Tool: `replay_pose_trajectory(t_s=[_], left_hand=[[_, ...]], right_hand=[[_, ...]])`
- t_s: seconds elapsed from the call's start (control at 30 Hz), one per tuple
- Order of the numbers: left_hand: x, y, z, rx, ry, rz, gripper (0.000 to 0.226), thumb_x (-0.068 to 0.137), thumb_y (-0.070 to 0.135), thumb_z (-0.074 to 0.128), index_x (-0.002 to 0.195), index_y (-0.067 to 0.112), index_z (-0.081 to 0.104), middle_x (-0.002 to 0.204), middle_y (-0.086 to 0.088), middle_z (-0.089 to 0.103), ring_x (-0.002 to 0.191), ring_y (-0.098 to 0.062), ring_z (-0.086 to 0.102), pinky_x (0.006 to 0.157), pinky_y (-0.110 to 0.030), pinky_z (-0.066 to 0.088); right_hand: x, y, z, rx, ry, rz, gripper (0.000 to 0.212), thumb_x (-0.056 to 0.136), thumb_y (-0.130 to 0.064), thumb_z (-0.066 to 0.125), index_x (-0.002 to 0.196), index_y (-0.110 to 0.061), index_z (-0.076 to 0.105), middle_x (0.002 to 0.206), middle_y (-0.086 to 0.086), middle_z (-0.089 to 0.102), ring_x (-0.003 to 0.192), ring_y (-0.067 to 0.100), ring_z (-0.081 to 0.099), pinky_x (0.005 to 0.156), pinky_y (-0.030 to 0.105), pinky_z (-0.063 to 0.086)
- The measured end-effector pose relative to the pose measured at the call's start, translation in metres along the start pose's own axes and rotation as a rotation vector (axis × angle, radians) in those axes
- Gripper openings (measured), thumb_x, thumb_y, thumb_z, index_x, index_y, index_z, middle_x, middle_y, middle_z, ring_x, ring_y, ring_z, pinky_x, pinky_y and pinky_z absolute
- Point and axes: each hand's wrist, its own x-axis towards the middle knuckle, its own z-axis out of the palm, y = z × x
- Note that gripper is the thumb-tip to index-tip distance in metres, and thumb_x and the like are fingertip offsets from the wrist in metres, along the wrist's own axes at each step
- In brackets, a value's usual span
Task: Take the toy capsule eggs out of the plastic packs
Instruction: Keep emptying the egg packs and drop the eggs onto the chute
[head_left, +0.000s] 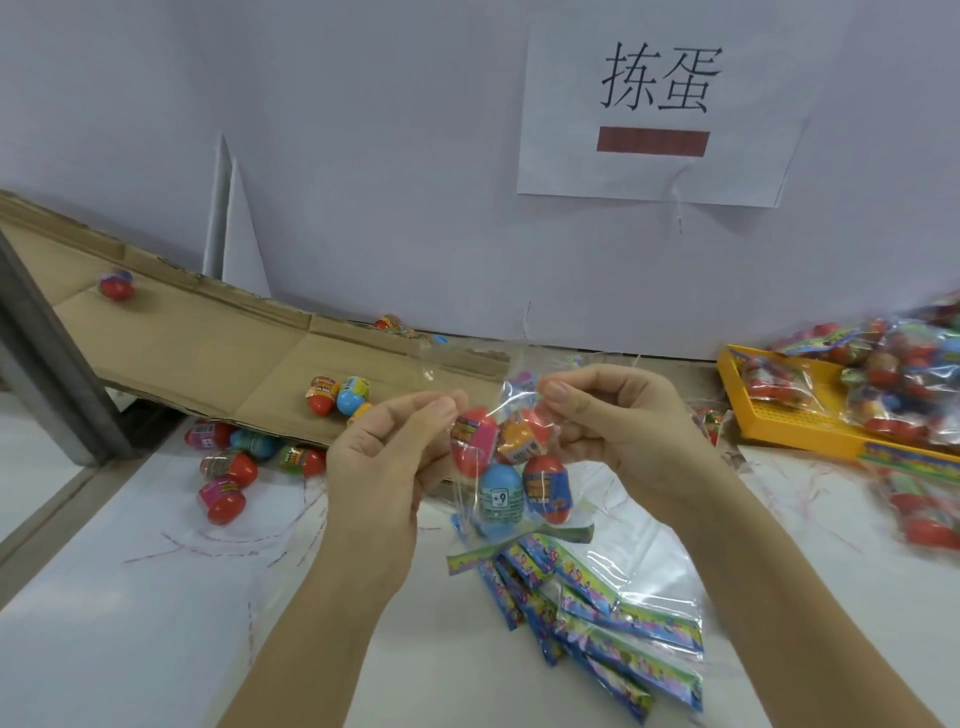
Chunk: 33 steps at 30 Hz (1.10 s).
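Both hands are holding 1 clear plastic pack (460, 499) in the air above the middle of the desk (130, 597), with 4 capsule eggs (498, 499) hanging in its lower part. The left hand (384, 467) is pinching the film near the pack's top between thumb and forefinger, and the right hand (618, 431) is pinching the opposite side likewise. The step in hand looks like opening the mouth. Next, the 2 pinches probably need pulling apart and the eggs tipping towards the cardboard ramp (208, 343) at the back left corner, where loose eggs (228, 467) are lying. Emptied packs (623, 623) are lying nearer the front edge.
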Motion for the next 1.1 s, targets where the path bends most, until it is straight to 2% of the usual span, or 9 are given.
replay_pose_trajectory(t_s=[0.13,0.3,0.4,0.57,0.7,0.77,0.83,0.97,1.1], left_hand=[[0.001,0.004,0.001,-0.052,-0.002,-0.062,0.010,0.063,0.015,0.070,0.069,0.019,0.077,0.079,-0.006,0.076,0.061,-0.012,0.070,0.053,-0.021,0.056],[0.001,0.008,0.001,-0.067,-0.056,-0.139,0.026,0.067,0.009,0.065,0.092,0.013,0.073,0.076,-0.007,0.076,0.060,-0.012,0.071,0.049,-0.021,0.055],[0.001,0.007,0.000,0.008,-0.084,-0.090,0.019,0.069,0.010,0.064,0.078,0.016,0.079,0.079,-0.006,0.076,0.063,-0.011,0.071,0.054,-0.022,0.058],[-0.001,0.010,-0.001,0.005,-0.152,-0.022,0.021,0.071,0.011,0.062,0.076,0.019,0.080,0.088,-0.005,0.077,0.070,-0.012,0.072,0.059,-0.023,0.058],[-0.002,0.012,0.000,-0.080,-0.255,-0.042,0.020,0.072,0.006,0.062,0.065,0.019,0.076,0.098,-0.008,0.076,0.086,-0.017,0.073,0.065,-0.025,0.059],[-0.002,0.013,-0.002,-0.099,-0.337,-0.072,0.020,0.072,0.003,0.067,0.065,0.020,0.074,0.109,-0.009,0.074,0.099,-0.022,0.070,0.073,-0.031,0.060],[-0.003,0.013,-0.003,-0.112,-0.391,-0.075,0.022,0.068,0.001,0.062,0.065,0.019,0.073,0.114,-0.009,0.072,0.104,-0.023,0.069,0.073,-0.033,0.060],[-0.006,0.011,-0.003,-0.058,-0.432,0.015,0.015,0.059,0.009,0.074,0.065,0.022,0.070,0.112,-0.006,0.073,0.106,-0.016,0.069,0.066,-0.025,0.059],[-0.005,0.008,-0.005,-0.043,-0.448,0.051,0.024,0.050,0.012,0.087,0.062,0.022,0.070,0.107,-0.006,0.075,0.106,-0.012,0.068,0.063,-0.021,0.057]], right_hand=[[0.000,-0.002,-0.003,0.007,-0.017,-0.005,0.014,0.065,-0.021,0.075,0.075,-0.012,0.077,0.070,0.009,0.072,0.054,0.015,0.067,0.051,0.023,0.054],[0.002,0.000,-0.009,0.053,-0.014,-0.036,0.014,0.064,-0.018,0.074,0.076,-0.016,0.078,0.070,0.007,0.073,0.056,0.014,0.068,0.050,0.022,0.054],[0.002,0.001,-0.011,0.061,-0.051,-0.001,0.013,0.065,-0.016,0.072,0.077,-0.014,0.077,0.071,0.008,0.072,0.057,0.016,0.068,0.052,0.024,0.055],[0.001,-0.004,-0.014,0.080,-0.140,-0.018,0.018,0.059,-0.020,0.077,0.077,-0.015,0.077,0.072,0.007,0.072,0.058,0.016,0.068,0.051,0.026,0.056],[-0.001,-0.009,-0.015,0.099,-0.183,-0.064,0.017,0.059,-0.019,0.075,0.076,-0.016,0.077,0.070,0.005,0.072,0.059,0.015,0.069,0.049,0.025,0.055],[-0.001,-0.011,-0.015,0.101,-0.187,-0.080,0.015,0.060,-0.018,0.074,0.075,-0.017,0.078,0.069,0.005,0.072,0.058,0.014,0.068,0.048,0.024,0.055],[-0.002,-0.012,-0.016,0.098,-0.178,-0.098,0.012,0.063,-0.015,0.072,0.073,-0.018,0.077,0.069,0.004,0.071,0.058,0.014,0.067,0.047,0.023,0.054],[-0.003,-0.014,-0.018,0.093,-0.175,-0.116,0.014,0.064,-0.011,0.068,0.074,-0.017,0.078,0.070,0.003,0.071,0.059,0.015,0.068,0.048,0.023,0.055],[-0.005,-0.016,-0.020,0.079,-0.203,-0.155,0.012,0.063,-0.015,0.072,0.073,-0.019,0.078,0.072,0.003,0.073,0.063,0.016,0.070,0.051,0.024,0.057]])
